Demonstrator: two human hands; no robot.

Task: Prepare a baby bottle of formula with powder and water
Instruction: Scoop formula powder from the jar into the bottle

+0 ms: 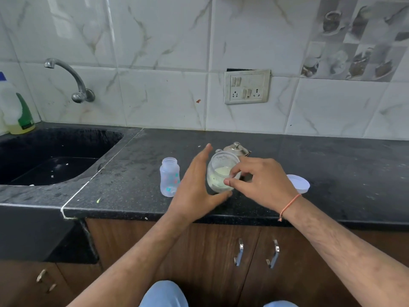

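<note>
A clear baby bottle (169,177) with coloured prints stands upright and uncapped on the black counter (332,165). Just right of it is a clear jar (218,173) holding pale yellow formula powder, open and tilted. My right hand (263,182) grips the jar's right side with its fingertips. My left hand (194,187) is spread beside the jar's left side, fingers straight, thumb near the jar's base. The jar's white lid (298,183) lies on the counter to the right, partly hidden by my right wrist.
A steel pot with a knobbed lid (235,148) stands right behind the jar. A black sink (55,156) with a wall tap (66,78) lies to the left, a detergent bottle (20,111) at its far corner. A socket panel (246,86) is on the tiled wall.
</note>
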